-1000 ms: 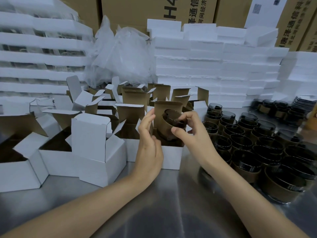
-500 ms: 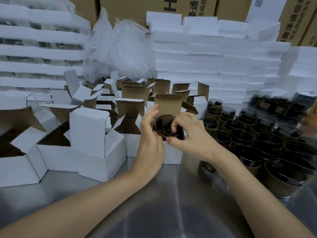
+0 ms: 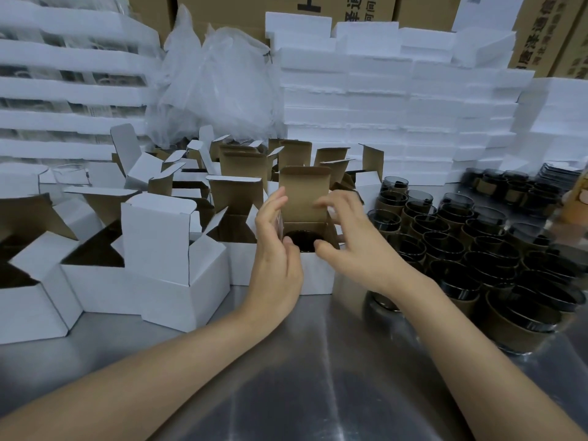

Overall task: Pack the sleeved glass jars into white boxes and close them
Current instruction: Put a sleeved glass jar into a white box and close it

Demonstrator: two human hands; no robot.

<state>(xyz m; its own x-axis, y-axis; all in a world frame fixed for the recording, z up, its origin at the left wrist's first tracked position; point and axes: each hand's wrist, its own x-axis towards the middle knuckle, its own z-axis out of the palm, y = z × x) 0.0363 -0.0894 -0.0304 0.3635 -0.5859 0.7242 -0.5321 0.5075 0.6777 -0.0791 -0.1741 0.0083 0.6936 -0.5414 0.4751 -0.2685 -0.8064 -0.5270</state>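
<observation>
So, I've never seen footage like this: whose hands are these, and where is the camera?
No machine: a person's two bare hands, filmed by a head-worn camera looking down. The left hand and right hand flank a small white cardboard box on a shiny steel table. A dark glass jar sits inside; the brown-lined lid flap stands open. Neither hand grips anything. More dark jars in brown paper sleeves stand at right, open white boxes at left.
</observation>
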